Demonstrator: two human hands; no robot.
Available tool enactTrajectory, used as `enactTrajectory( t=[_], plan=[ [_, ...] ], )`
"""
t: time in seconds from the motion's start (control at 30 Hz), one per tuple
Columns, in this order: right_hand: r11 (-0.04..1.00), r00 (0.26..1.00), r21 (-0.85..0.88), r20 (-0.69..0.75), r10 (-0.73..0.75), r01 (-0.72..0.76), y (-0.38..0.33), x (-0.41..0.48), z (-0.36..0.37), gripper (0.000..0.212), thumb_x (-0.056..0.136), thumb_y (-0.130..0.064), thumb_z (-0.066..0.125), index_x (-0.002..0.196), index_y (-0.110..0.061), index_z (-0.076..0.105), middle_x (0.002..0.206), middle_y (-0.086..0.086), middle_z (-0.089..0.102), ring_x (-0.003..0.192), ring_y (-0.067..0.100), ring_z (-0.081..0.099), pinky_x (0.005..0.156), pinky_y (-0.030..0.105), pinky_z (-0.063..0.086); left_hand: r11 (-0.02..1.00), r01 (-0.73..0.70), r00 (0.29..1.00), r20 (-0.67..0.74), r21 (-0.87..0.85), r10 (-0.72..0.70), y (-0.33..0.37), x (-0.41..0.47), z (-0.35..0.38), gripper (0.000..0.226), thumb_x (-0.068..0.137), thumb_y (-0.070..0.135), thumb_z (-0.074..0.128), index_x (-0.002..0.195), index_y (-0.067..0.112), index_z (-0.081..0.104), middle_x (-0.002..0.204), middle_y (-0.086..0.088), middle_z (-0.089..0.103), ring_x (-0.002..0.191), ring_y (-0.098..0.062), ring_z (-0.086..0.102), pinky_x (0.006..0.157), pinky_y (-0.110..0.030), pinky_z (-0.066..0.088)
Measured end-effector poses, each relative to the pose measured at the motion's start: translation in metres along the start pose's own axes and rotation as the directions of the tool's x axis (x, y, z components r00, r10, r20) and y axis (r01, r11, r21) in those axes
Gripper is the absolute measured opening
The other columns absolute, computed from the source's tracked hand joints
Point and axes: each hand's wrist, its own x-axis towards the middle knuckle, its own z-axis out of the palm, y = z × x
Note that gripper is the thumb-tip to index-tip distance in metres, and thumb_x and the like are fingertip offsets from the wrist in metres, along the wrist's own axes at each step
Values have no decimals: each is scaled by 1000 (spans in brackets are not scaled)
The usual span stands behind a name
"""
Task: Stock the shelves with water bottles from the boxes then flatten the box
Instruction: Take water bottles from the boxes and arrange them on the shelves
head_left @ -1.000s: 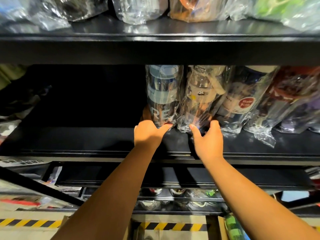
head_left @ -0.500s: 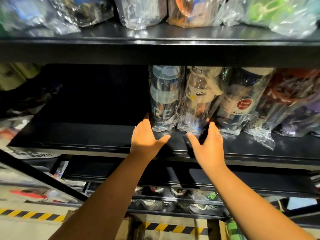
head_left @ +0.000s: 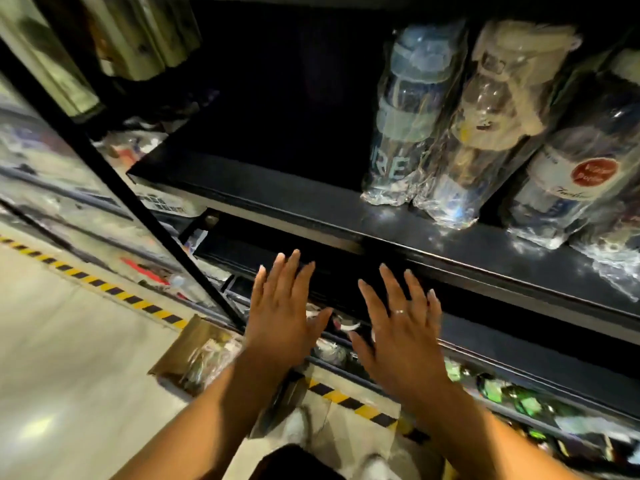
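Observation:
Several plastic-wrapped water bottles stand on the black shelf (head_left: 311, 206). The leftmost is a clear bottle with a blue lid (head_left: 408, 119), and beside it stands a clear bottle with a cream lid (head_left: 485, 133). A bottle with a red round label (head_left: 575, 174) is further right. My left hand (head_left: 280, 313) and my right hand (head_left: 398, 327) hover below the shelf's front edge, fingers spread, palms down, holding nothing. An open cardboard box (head_left: 194, 351) with wrapped bottles inside sits on the floor at lower left.
The left part of the black shelf is dark and bare. A black diagonal frame bar (head_left: 131, 202) crosses on the left. Lower shelves (head_left: 519, 386) hold more wrapped items. Yellow-black hazard tape (head_left: 104, 285) runs along the floor. White shoes (head_left: 298, 427) show below.
Both hands let go of the bottles on the shelf and dropped back below its front edge. The view tilted down and left, showing the floor and the box.

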Motion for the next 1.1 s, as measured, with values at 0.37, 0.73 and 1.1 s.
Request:
enactTrajectory(
  t=[0.37, 0.73, 1.1],
  plan=[
    [993, 964, 50, 239, -116, 107, -95, -14, 41, 72, 80, -64, 36, 141, -26, 44, 148, 13, 48, 133, 39, 46, 103, 59, 22, 956, 286, 927, 236, 62, -293, -89, -118, -23, 79, 86, 70, 32, 152, 26, 29, 159, -9, 36, 147, -32, 32, 115, -57, 34],
    [996, 923, 72, 377, -79, 56, -275, -27, 94, 77, 86, -60, 57, 152, -28, 34, 160, 11, 27, 144, 38, 27, 111, 60, 25, 962, 270, 928, 254, 39, -271, -271, -228, -61, 74, 88, 64, 44, 144, 17, 41, 146, -14, 52, 130, -37, 52, 110, -52, 39],
    [967, 850, 132, 512, 122, -218, -362, -15, 164, 72, 87, -54, 56, 150, -34, 27, 159, 6, 23, 137, 35, 30, 106, 49, 32, 982, 184, 873, 452, 37, -181, -398, -220, -32, 75, 87, 62, 43, 140, 10, 53, 145, -15, 53, 131, -36, 52, 111, -50, 39]
  ],
)
